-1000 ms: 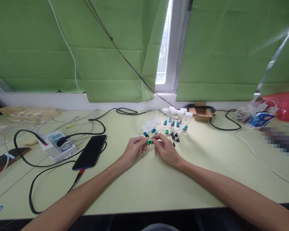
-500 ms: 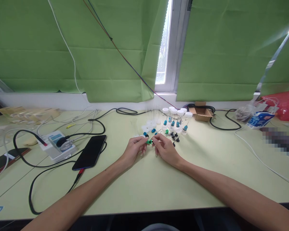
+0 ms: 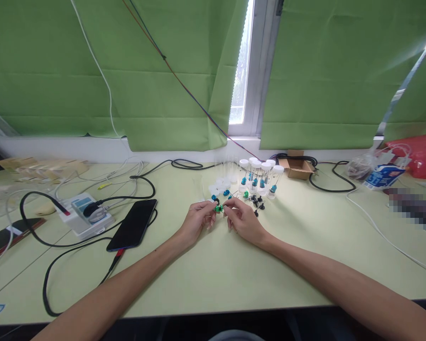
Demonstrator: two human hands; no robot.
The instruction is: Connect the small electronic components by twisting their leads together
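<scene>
My left hand [image 3: 199, 219] pinches a small shiny green part [image 3: 218, 208] between thumb and fingers. A thin metal rod [image 3: 196, 209] sticks out leftward from this same hand. On the part's right side, the fingertips of my right hand [image 3: 242, 219] are pressed together at its end; whatever small piece they may hold is too small to make out. Just beyond the hands lie blue parts [image 3: 226, 192], another green part [image 3: 246, 194] and several black pieces with thin stems [image 3: 261, 206].
White-capped clear tubes [image 3: 277, 176] with blue parts inside stand behind the loose pieces, beside clear lids [image 3: 218, 185]. An open cardboard box [image 3: 298, 169] is at the back. Left are a phone [image 3: 133, 225], a power strip [image 3: 88, 220] and black cables [image 3: 49, 245].
The green part has turned a little and shifted slightly left between my fingertips. Both arms stay almost where they were.
</scene>
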